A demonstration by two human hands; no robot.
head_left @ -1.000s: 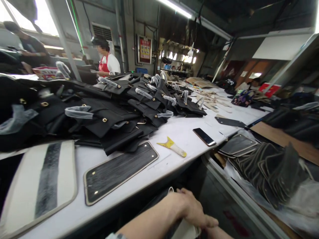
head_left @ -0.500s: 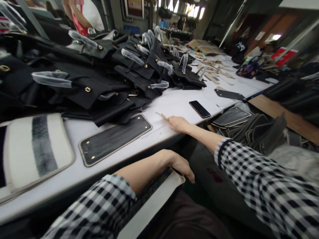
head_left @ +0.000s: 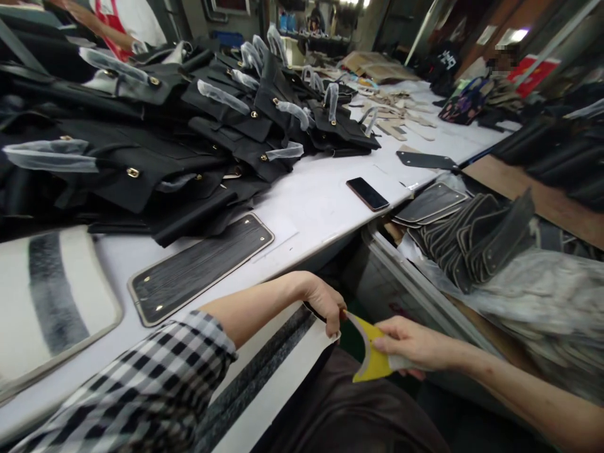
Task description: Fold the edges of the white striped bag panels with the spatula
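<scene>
My right hand [head_left: 410, 343] grips a flat yellow scraper [head_left: 375, 358] with a curved, hollowed edge; its upper corner reaches my left hand's fingertips. My left hand [head_left: 325, 305] is curled over the far end of a white panel with a dark grey stripe [head_left: 283, 387], which lies across my lap; part of it is hidden under the forearm. On the table edge in front rests a dark rectangular base panel [head_left: 201, 267] with pale edging and small gold studs at its corners. Another white panel with a grey stripe [head_left: 101, 296] lies at the left.
Black bags with wrapped handles [head_left: 174, 157] pile up at the back left of the white table [head_left: 311, 201]. A phone [head_left: 368, 193] and a dark panel [head_left: 425, 160] lie on the table. At right, a bin [head_left: 401, 277] holds stacked dark panels [head_left: 467, 233]. A person in a red apron [head_left: 113, 28] stands behind.
My right hand has come from the tabletop back toward my lap, bringing the scraper beside my left hand. The scraper's yellow face now shows. My left fingers have curled in more; the view has shifted.
</scene>
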